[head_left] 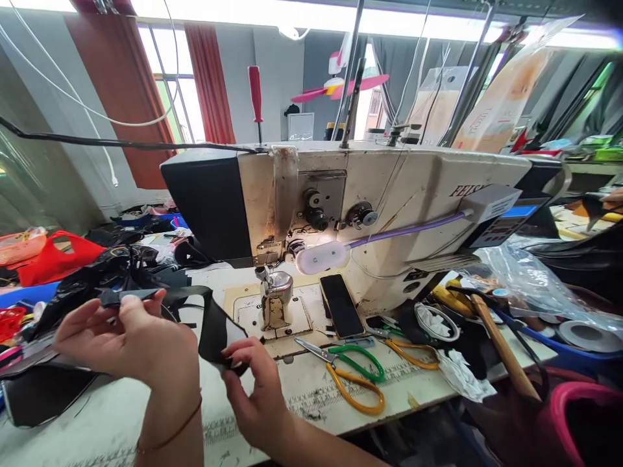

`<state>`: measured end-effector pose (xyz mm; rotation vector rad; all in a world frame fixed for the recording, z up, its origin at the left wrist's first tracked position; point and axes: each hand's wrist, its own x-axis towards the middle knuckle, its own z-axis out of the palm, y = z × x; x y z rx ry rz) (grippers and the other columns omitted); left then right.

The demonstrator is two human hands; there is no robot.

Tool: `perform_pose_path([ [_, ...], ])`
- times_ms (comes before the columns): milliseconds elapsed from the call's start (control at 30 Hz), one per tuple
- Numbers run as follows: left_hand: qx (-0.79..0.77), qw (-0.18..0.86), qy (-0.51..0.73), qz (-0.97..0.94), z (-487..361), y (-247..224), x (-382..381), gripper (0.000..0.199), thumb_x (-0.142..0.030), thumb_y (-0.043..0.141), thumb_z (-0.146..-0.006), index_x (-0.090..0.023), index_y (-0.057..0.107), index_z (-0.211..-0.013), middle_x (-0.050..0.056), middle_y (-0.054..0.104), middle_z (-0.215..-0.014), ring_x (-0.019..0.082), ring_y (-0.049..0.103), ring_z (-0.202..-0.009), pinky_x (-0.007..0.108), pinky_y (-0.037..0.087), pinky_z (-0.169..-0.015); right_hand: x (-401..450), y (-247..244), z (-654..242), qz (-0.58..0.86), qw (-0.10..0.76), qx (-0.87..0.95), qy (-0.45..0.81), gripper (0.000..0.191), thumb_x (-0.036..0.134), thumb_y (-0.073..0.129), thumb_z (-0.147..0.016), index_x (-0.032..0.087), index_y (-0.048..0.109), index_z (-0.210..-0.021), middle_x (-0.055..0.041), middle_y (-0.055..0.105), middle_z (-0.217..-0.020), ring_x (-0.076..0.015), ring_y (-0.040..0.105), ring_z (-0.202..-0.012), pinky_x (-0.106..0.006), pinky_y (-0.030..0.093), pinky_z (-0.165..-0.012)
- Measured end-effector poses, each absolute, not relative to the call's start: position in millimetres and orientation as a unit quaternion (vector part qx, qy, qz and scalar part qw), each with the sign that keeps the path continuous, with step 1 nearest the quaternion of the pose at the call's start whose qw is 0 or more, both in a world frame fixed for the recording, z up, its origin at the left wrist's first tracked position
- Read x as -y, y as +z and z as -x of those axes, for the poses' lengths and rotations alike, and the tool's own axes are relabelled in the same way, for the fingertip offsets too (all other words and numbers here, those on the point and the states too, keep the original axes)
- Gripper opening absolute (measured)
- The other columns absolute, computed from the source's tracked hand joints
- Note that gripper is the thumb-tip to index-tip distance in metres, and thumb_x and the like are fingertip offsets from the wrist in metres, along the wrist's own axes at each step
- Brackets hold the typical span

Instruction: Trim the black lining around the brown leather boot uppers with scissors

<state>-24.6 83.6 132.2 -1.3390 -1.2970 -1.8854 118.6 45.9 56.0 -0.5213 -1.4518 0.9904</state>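
Observation:
My left hand (131, 337), at the left, pinches the end of a dark fabric piece (211, 327) between thumb and fingers. A black strip of it runs behind that hand to the right. Its wider part, with a pale inner area, hangs left of the needle area of the sewing machine (403, 194). My right hand (257, 392) has thumb and fingers closed on the lower edge of the same piece. A lit purple-stemmed lamp (321, 257) shines over the machine's presser area.
Green-and-orange scissors (348, 373), a phone (341, 306) and orange-handled scissors (413, 350) lie right of the needle area. A wooden-handled hammer (503, 347) crosses the right edge. Black pieces (46, 392) and a red bag (65, 256) are at left.

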Motion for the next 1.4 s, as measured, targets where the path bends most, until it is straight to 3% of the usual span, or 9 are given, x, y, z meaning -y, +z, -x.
perform_pose_path([
  [100, 0.463, 0.219, -0.791, 0.335, 4.9, 135.0, -85.0, 0.037, -0.015, 0.058, -0.086, -0.022, 0.049, -0.121, 0.007, 0.052, -0.113, 0.018, 0.055, -0.087, 0.039, 0.058, -0.068, -51.3, 60.6, -121.1, 0.275, 0.592, 0.524, 0.547, 0.014, 0.031, 0.058, -0.083, 0.02, 0.051, -0.079, 0.0007, 0.053, -0.068, -0.0127, 0.05, -0.061, -0.025, 0.042, -0.056],
  [200, 0.501, 0.137, -0.669, 0.531, -4.6, 124.2, -80.3, 0.024, -0.02, 0.062, -0.084, -0.021, 0.061, -0.108, 0.005, 0.064, -0.101, 0.018, 0.063, -0.088, 0.036, 0.057, -0.08, -61.2, 69.5, -128.8, 0.281, 0.556, 0.456, 0.636, 0.025, 0.04, 0.066, -0.076, 0.019, 0.053, -0.079, 0.0026, 0.051, -0.066, -0.0102, 0.045, -0.056, -0.023, 0.04, -0.052],
  [300, 0.487, -0.03, -0.512, 0.707, -1.8, 106.4, -71.5, 0.018, -0.024, 0.059, -0.087, -0.021, 0.066, -0.104, 0.002, 0.071, -0.087, 0.017, 0.069, -0.081, 0.029, 0.058, -0.075, -70.3, 77.0, -142.2, 0.297, 0.528, 0.453, 0.654, 0.027, 0.04, 0.07, -0.07, 0.018, 0.054, -0.078, 0.0028, 0.052, -0.066, -0.0096, 0.045, -0.057, -0.022, 0.04, -0.053],
  [400, 0.501, -0.158, -0.475, 0.706, 4.8, 92.8, -64.8, 0.025, -0.026, 0.058, -0.087, -0.019, 0.062, -0.111, 0.002, 0.07, -0.081, 0.016, 0.07, -0.077, 0.026, 0.058, -0.07, -75.6, 76.9, -154.5, 0.327, 0.506, 0.472, 0.644, 0.025, 0.035, 0.07, -0.068, 0.017, 0.056, -0.076, 0.0029, 0.052, -0.066, -0.0086, 0.043, -0.058, -0.022, 0.037, -0.055],
  [533, 0.534, -0.25, -0.449, 0.671, 4.4, 83.5, -62.9, 0.017, -0.028, 0.058, -0.084, -0.02, 0.06, -0.098, 0.002, 0.068, -0.083, 0.016, 0.067, -0.077, 0.026, 0.057, -0.069, -79.9, 74.7, -164.9, 0.345, 0.484, 0.509, 0.623, 0.022, 0.034, 0.068, -0.07, 0.015, 0.059, -0.077, 0.0022, 0.053, -0.067, -0.0088, 0.043, -0.06, -0.022, 0.036, -0.057],
  [833, 0.488, -0.157, -0.438, 0.738, -13.7, 84.3, -66.4, 0.01, -0.026, 0.053, -0.09, -0.022, 0.062, -0.092, 0.001, 0.066, -0.083, 0.014, 0.062, -0.075, 0.024, 0.05, -0.067, -97.2, 94.5, -180.4, 0.389, 0.421, 0.526, 0.628, 0.027, 0.042, 0.064, -0.066, 0.016, 0.058, -0.068, 0.0057, 0.046, -0.052, -0.0072, 0.042, -0.047, -0.021, 0.034, -0.045],
  [1067, 0.493, -0.167, -0.42, 0.743, -19.1, 84.3, -61.8, 0.004, -0.02, 0.06, -0.085, -0.022, 0.063, -0.087, -0.002, 0.065, -0.076, 0.013, 0.06, -0.067, 0.023, 0.048, -0.061, -108.0, 93.5, -182.9, 0.388, 0.359, 0.5, 0.686, 0.018, 0.034, 0.061, -0.058, 0.018, 0.055, -0.06, 0.0057, 0.047, -0.041, -0.0087, 0.042, -0.036, -0.021, 0.036, -0.036],
  [1200, 0.488, -0.14, -0.433, 0.745, -25.9, 82.0, -60.5, 0.008, -0.017, 0.058, -0.086, -0.021, 0.06, -0.079, -0.002, 0.063, -0.074, 0.012, 0.059, -0.067, 0.022, 0.047, -0.061, -108.6, 85.5, -180.4, 0.396, 0.35, 0.46, 0.714, 0.016, 0.034, 0.057, -0.055, 0.018, 0.053, -0.056, 0.0045, 0.048, -0.039, -0.0095, 0.041, -0.033, -0.021, 0.037, -0.031],
  [1400, 0.449, -0.086, -0.477, 0.751, -34.8, 80.1, -59.2, 0.011, -0.012, 0.055, -0.089, -0.021, 0.058, -0.083, -0.001, 0.061, -0.077, 0.011, 0.059, -0.07, 0.02, 0.048, -0.063, -108.8, 82.6, -181.8, 0.389, 0.342, 0.421, 0.745, 0.016, 0.033, 0.058, -0.052, 0.018, 0.052, -0.054, 0.0029, 0.051, -0.04, -0.0094, 0.042, -0.032, -0.02, 0.037, -0.03],
])
